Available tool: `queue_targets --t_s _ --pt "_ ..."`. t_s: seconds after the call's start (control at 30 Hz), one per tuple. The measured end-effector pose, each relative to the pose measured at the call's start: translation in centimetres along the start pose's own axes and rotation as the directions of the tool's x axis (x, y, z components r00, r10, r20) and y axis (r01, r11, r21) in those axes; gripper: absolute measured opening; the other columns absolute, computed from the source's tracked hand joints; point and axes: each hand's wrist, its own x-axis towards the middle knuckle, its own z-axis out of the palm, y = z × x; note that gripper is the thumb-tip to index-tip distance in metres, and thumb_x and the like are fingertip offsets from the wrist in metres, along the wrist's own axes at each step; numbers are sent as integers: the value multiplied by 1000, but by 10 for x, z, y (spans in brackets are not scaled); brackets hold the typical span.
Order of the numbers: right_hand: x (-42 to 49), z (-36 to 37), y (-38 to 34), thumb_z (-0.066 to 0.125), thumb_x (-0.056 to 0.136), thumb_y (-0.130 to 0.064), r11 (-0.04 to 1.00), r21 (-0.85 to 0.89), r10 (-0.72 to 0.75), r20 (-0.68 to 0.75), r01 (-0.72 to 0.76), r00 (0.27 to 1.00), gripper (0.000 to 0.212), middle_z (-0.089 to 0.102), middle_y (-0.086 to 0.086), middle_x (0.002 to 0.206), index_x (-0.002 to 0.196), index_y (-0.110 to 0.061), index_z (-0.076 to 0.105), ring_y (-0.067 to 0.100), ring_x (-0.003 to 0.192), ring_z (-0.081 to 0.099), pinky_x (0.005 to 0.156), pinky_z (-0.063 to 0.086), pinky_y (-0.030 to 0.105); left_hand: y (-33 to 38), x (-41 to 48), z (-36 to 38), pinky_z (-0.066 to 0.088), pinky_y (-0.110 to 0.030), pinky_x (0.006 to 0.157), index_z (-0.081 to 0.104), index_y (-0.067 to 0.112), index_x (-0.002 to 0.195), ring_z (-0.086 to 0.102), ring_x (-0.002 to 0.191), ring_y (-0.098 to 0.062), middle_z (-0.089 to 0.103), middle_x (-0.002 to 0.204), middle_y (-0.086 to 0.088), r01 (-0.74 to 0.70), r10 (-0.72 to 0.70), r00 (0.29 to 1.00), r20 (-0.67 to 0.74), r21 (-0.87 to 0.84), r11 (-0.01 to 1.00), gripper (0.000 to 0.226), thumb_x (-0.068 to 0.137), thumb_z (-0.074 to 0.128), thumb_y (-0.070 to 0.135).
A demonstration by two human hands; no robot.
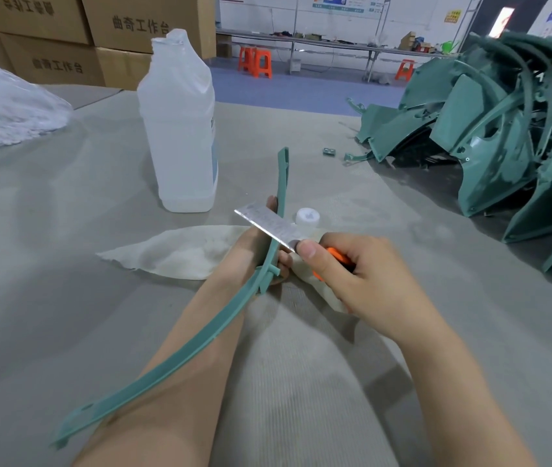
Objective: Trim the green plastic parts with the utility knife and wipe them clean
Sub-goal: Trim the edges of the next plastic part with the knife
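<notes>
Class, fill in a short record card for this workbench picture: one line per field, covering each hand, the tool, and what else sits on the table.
left hand: grips long curved green strip
right hand: holds utility knife, orange handle
blade: extended, laid across the strip
cloth: flat on table behind the hands
bottle: translucent, upright, uncapped
white cap: beside the blade
green parts pile: far right

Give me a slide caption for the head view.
Left hand holds curved green strip while right hand runs utility knife blade against it.

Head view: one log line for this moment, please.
left hand: holds green strip | right hand: utility knife blade on strip | cloth: on table
</notes>
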Motion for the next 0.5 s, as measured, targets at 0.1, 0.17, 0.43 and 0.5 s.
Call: queue_targets --t_s 0.1,0.17,0.43,0.5 --pt "0 -1 -2 39 77 -74 1000 -8 -11 5 11 1000 39 46 -10 44 58 -46 58 7 43 44 46 32 18 2 1 -1 43 -16 40 62 12 44 51 37 -6 52 41 2 27 -27 999 -19 -23 999 70 99 31 42" --pt "-1 -1 -2 40 78 -72 1000 1 -7 5 7 1000 39 45 -10 44 57 -45 58 7 43 44 45 32 19 2 3 0 43 -16 38 59 7 57 51 34 -6 52 40 1 5 -6 999 -35 -11 1000 60 101 31 36" --pt "1 1 1 38 72 -77 998 -27 45 -141 -49 989 73 36 -3 45 63 -5 49 10 45 36 50 34 33 1 5 -1 33 -16 42 49 8 83 40 43 -8 42 63 -1 70 -70 998 -1 18 997 36 99 34 38" --pt "1 1 0 38 73 -76 998 -29 44 -132 -48 990 72 38 3 47 63 -6 49 11 46 38 50 36 35 0 5 -2 33 -16 41 50 9 80 40 41 -8 43 61 -1 63 -63 998 7 19 998 37 99 34 37"
